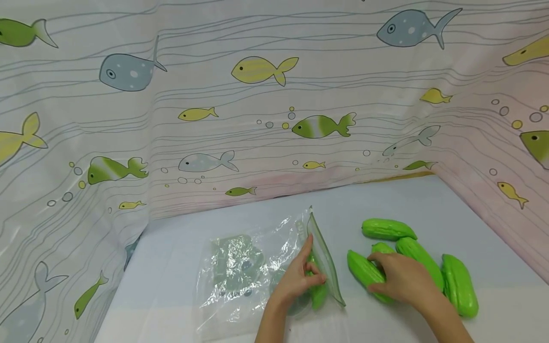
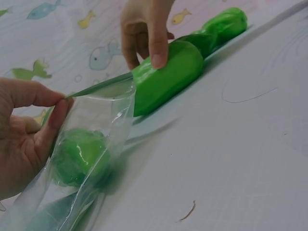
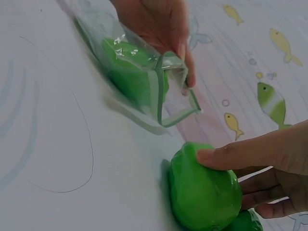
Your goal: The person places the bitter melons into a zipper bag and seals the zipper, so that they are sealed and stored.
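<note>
My left hand (image 1: pixel 296 278) pinches the green-edged mouth of a clear zip bag (image 1: pixel 240 312), which lies on the table and is printed with pale green shapes. Inside the bag, near its mouth, is one glossy green gourd (image 1: pixel 318 296), seen through the plastic in the left wrist view. To the right of the bag, my right hand (image 1: pixel 401 276) grips another ridged green gourd (image 1: pixel 360 267) between thumb and fingers. In the right wrist view the held gourd (image 3: pixel 204 190) is just apart from the bag's mouth (image 3: pixel 175 118), which stands parted.
Several more green gourds lie around the right hand: one (image 1: pixel 388 229) behind it, one (image 1: pixel 420 257) beside it and one (image 1: pixel 460 286) at the far right. A fish-patterned curtain (image 1: pixel 266 143) hangs behind and beside the white table (image 1: pixel 163 267).
</note>
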A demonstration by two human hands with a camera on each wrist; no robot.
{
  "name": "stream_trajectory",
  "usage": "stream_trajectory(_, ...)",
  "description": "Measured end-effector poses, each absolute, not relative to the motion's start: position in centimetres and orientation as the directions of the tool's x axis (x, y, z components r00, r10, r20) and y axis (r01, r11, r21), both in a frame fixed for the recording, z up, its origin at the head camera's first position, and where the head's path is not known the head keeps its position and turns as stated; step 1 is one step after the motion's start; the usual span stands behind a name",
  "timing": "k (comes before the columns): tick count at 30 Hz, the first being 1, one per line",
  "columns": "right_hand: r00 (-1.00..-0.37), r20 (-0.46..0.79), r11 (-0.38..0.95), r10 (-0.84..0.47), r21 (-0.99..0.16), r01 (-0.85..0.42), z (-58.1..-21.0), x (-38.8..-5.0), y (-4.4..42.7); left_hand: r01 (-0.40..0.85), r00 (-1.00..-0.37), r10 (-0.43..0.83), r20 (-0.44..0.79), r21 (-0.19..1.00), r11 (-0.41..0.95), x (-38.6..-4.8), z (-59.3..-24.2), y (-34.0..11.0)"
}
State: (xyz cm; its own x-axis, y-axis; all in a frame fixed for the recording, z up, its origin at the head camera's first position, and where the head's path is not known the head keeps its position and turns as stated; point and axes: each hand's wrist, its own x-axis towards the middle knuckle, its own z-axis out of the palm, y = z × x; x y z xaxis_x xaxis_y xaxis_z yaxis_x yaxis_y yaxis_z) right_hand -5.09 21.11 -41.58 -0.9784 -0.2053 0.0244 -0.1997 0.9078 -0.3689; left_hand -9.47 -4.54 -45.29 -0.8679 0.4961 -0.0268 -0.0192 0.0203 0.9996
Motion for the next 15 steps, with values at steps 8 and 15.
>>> stream_trajectory(8, -0.981, 0.075, 0.905, -0.181, -0.376, -0.196, -41.81, -5.21, 20.87, -0.029, -0.866, 0.498, -0.04, 0.999, 0.029, -9.32, -45.03, -4.64)
stream_trajectory(15, -0.983, 0.135, 0.887, -0.126, -0.428, -0.172, -41.46, -5.27, 20.67, -0.033, -0.867, 0.496, -0.037, 0.999, 0.018, -9.3, -45.2, -4.62)
